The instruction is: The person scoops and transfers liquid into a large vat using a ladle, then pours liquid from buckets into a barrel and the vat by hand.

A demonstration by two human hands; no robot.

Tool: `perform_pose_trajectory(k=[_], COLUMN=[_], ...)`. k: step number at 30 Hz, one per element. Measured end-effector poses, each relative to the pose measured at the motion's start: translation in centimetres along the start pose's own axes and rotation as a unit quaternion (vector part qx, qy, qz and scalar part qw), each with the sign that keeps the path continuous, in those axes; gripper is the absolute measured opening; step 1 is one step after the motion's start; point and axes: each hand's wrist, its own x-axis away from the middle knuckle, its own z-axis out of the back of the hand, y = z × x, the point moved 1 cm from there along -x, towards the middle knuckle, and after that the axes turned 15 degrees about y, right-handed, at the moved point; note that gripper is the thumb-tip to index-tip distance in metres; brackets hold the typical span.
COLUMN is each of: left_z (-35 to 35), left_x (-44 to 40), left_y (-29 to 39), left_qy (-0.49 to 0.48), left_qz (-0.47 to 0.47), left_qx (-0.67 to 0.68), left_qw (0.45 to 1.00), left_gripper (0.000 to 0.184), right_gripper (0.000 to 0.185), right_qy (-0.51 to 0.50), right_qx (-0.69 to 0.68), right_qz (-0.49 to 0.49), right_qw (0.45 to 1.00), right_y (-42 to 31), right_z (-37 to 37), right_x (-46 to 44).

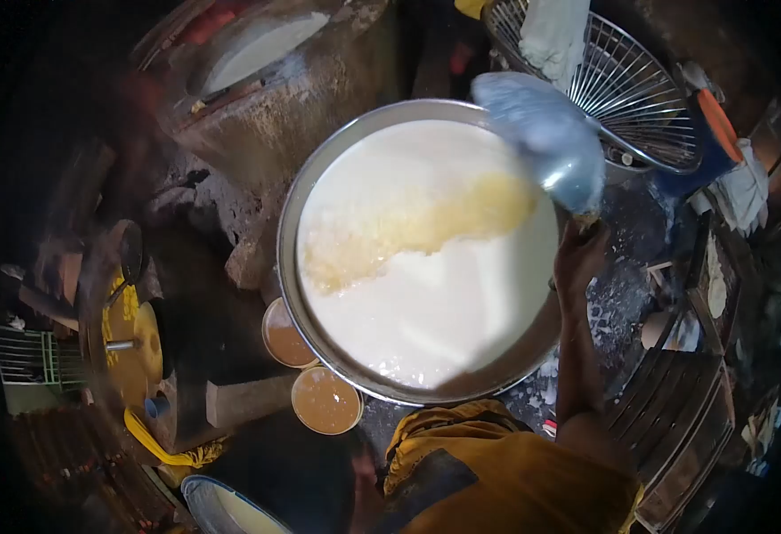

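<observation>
A large round metal pot [285,258] stands in front of me, filled with white, milky liquid [426,311]. A pale yellow streak [444,222] crosses the liquid's surface. At the pot's right rim, my right hand [579,254] is closed around the handle end of a broad metal ladle [542,133]. The ladle is blurred by motion and hangs over the upper right rim. Its inside cannot be made out. My left hand does not show.
Two tubs of brown liquid [326,400] touch the pot's lower left side. A wire basket [631,80] with a cloth over it sits at upper right. Behind the pot is a soot-stained stove [284,116] holding another vessel. A slatted wooden bench [667,409] stands at right.
</observation>
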Motion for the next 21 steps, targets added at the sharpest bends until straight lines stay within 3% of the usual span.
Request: perform_pose_trajectory(k=[2, 3, 4, 5, 6, 7, 9, 12, 16, 21], left_z=[1.3, 1.9, 2.3, 2.7, 3.2, 3.9, 4.4, 4.4, 5.7, 6.2], left_x=[-0.2, 0.2, 0.2, 0.4, 0.3, 1.1, 1.8, 3.4, 4.5, 4.9], left_y=[-2.3, -2.6, -2.6, -2.9, -3.2, -3.2, -2.4, -1.4, -5.0, -7.9], left_qy=[0.023, 0.035, -0.049, -0.005, 0.002, 0.060, -0.002, -0.032, -0.014, -0.007], left_qz=[0.067, 0.104, -0.138, -0.502, -0.505, -0.667, -0.601, -0.568, -0.490, -0.358], left_qx=[0.021, 0.041, -0.046, -0.232, -0.227, -0.233, -0.214, -0.209, -0.297, -0.208], left_qw=[0.997, 0.993, 0.988, 0.833, 0.833, 0.705, 0.770, 0.795, 0.819, 0.910], left_gripper=[0.028, 0.029, 0.028, 0.026, 0.026, 0.023, 0.021, 0.018, 0.010, 0.006], right_gripper=[0.027, 0.027, 0.027, 0.027, 0.028, 0.030, 0.030, 0.029, 0.029, 0.033], right_qy=[0.001, -0.019, -0.038, -0.056, -0.090, -0.127, -0.207, -0.261, -0.316, -0.339], right_qx=[-0.099, -0.075, -0.052, -0.028, -0.052, -0.075, -0.081, -0.110, -0.102, -0.088], right_qz=[-0.001, 0.064, 0.129, 0.195, 0.137, 0.078, 0.035, 0.030, 0.016, 0.042], right_qw=[0.995, 0.995, 0.990, 0.979, 0.985, 0.986, 0.974, 0.959, 0.943, 0.936], right_y=[-3.4, -5.3, -7.2, -8.8, -8.7, -8.3, -9.7, -11.1, -13.8, -13.4], right_z=[2.0, 3.0, 4.3, 5.1, 4.0, 2.5, 1.7, -0.6, -1.1, -0.9], right_x=[0.5, 0.8, 1.0, 1.7, 3.5, 5.9, 9.3, 14.7, 20.0, 24.0])
